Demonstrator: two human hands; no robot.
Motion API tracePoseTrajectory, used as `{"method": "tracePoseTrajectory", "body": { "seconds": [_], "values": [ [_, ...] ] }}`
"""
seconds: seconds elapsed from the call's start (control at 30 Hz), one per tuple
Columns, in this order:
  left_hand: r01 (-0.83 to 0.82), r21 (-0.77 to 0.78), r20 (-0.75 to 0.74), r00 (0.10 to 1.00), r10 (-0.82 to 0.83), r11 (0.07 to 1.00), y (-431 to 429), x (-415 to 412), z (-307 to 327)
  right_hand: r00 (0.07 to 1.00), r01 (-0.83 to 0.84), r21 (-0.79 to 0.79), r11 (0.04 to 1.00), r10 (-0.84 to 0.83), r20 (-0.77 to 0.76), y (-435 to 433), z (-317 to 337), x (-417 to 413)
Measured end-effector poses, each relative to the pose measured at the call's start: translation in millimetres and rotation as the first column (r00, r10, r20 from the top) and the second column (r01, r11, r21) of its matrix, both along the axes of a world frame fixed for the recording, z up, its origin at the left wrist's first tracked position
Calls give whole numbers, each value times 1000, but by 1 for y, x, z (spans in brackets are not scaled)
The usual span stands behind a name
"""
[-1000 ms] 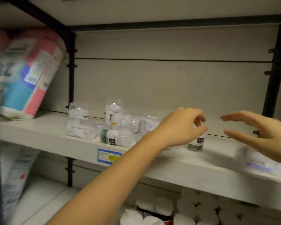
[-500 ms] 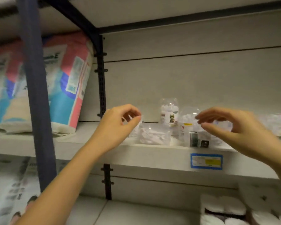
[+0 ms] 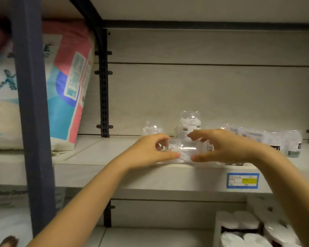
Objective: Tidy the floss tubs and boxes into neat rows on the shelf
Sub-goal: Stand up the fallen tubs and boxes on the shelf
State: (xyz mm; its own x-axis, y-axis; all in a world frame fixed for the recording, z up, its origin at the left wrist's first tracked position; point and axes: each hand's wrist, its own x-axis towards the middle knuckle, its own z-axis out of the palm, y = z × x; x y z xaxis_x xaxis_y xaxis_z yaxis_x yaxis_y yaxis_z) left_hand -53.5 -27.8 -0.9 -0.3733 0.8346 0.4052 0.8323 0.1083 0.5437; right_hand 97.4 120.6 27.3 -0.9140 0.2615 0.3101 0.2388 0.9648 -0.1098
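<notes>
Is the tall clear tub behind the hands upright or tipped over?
Upright. The tall clear plastic floss tub stands vertical on the pale shelf, domed top uppermost, label level.

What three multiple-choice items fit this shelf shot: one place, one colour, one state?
1. Where does the clear box sit?
A. At the front edge of the shelf
B. In a shopping basket
C. On the floor

2. What colour is the border of the price tag?
A. Red
B. Blue
C. Green

3. What is the left hand doing?
A. Hanging idle
B. Lying flat on the shelf
C. Gripping the clear box

Key:
1 A: the box lies at the shelf's lip, in front of the tall tub.
2 B: a blue frame runs around the tag's white and yellow face.
3 C: its thumb and curled fingers close on the box's left end, while the right hand takes the other end.
</notes>
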Motion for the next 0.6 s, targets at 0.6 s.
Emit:
{"method": "tracePoseTrajectory", "body": {
  "seconds": [0.6],
  "values": [
    [-21, 468, 130, 991, -46, 884, -24, -35, 26, 914, -364, -621, 694, 140, -380, -59, -7, -69]
  ]
}}
